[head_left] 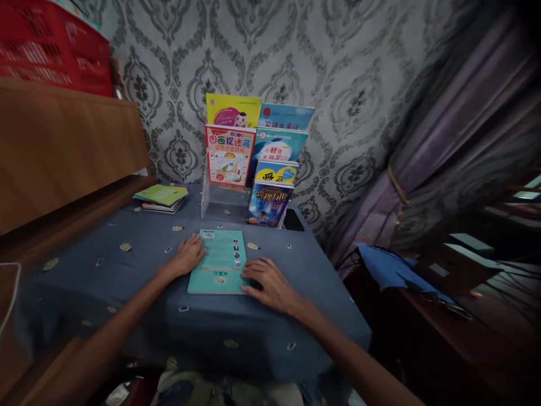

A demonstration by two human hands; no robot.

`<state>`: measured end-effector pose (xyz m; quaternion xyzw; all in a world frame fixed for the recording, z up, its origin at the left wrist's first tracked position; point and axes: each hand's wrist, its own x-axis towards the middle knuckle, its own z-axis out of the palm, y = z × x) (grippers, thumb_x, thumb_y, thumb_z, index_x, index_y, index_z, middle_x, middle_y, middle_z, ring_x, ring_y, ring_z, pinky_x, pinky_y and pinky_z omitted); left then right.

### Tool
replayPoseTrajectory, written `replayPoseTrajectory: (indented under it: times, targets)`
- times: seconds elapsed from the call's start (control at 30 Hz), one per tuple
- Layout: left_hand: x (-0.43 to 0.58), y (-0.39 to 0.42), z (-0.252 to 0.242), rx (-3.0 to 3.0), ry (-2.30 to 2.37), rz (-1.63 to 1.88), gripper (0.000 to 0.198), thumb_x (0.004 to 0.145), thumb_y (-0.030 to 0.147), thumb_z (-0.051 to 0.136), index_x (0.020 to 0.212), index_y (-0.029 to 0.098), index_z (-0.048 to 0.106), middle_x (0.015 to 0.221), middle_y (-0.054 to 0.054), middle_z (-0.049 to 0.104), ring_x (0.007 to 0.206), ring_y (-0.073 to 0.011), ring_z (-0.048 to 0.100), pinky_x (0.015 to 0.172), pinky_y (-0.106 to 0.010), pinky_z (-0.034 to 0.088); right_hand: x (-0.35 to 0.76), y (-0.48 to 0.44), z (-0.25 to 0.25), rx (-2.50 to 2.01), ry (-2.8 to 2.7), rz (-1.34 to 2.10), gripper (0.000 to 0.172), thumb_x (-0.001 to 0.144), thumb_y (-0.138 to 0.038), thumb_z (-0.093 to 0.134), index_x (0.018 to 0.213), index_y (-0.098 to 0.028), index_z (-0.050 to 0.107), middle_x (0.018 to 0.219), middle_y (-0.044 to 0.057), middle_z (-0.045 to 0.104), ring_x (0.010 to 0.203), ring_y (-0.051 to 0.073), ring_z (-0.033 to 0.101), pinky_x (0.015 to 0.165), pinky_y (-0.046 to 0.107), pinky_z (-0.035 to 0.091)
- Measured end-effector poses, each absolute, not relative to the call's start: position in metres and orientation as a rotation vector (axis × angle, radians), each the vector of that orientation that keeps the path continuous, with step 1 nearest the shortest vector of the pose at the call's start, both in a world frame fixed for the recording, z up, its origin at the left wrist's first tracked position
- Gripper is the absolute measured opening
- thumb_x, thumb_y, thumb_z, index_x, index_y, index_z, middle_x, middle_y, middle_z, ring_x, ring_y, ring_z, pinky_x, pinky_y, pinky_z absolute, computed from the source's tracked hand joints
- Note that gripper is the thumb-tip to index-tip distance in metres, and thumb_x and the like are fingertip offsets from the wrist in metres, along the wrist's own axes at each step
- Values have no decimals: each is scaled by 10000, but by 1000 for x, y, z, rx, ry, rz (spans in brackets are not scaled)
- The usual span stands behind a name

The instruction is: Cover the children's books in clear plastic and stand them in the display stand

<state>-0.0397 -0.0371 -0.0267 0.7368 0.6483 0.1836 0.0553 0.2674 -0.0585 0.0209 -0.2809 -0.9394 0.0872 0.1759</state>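
Observation:
A thin teal book (218, 262) lies flat, back cover up, on the blue patterned tablecloth (127, 265). My left hand (187, 255) rests open on the cloth with its fingertips against the book's left edge. My right hand (267, 285) lies at the book's lower right corner, fingers curled over its edge. Behind the book stands a clear tiered display rack (220, 200) that holds several colourful children's books (230, 153).
A small stack of books with a green cover (162, 197) lies at the table's far left. A wooden headboard (59, 152) with a red crate (51, 45) on top is to the left. A purple curtain (443, 146) and a dark side table with blue cloth (391, 268) are to the right.

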Motion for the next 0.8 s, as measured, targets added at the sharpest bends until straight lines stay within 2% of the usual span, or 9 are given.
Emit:
replayPoseTrajectory:
  times: [0.17, 0.27, 0.43, 0.6, 0.8]
  targets:
    - [-48, -6, -26, 2267, 2017, 573, 472, 977, 352, 399, 1337, 98, 570, 1482, -206, 528, 1440, -337, 427, 1140, -540, 385, 233, -26, 27, -759, -2639, 332, 210, 963, -275, 631, 1128, -169, 704, 1155, 114, 742, 1128, 255, 668, 1069, 456, 408]
    - [-48, -1, -26, 2333, 2023, 573, 458, 983, 320, 378, 1324, 90, 578, 1479, -195, 536, 1435, -314, 437, 1157, -510, 383, 214, -3, 18, -783, -2618, 315, 242, 950, -249, 638, 1162, -142, 688, 1202, 142, 720, 1176, 279, 640, 1047, 458, 433]
    - [-42, 4, -19, 2434, 2000, 537, 437, 979, 249, 345, 1294, 102, 609, 1380, -184, 626, 1372, -307, 519, 1152, -523, 404, 205, 18, -4, -763, -2497, 339, 275, 951, -214, 624, 1209, -136, 680, 1262, 152, 698, 1232, 267, 607, 1090, 467, 416]
    - [-24, 18, -17, 2507, 1880, 654, 435, 984, 231, 336, 1290, 125, 626, 1370, -159, 641, 1359, -292, 536, 1134, -531, 439, 210, 22, -17, -720, -2407, 381, 270, 951, -186, 609, 1203, -137, 695, 1288, 137, 694, 1278, 236, 580, 1128, 436, 396]
    - [-1, 42, -17, 2503, 1623, 651, 463, 974, 220, 334, 1334, 136, 612, 1433, -140, 597, 1398, -254, 498, 1175, -495, 407, 211, 22, -17, -696, -2407, 390, 265, 938, -196, 625, 1183, -135, 706, 1259, 137, 706, 1252, 233, 594, 1124, 430, 413]
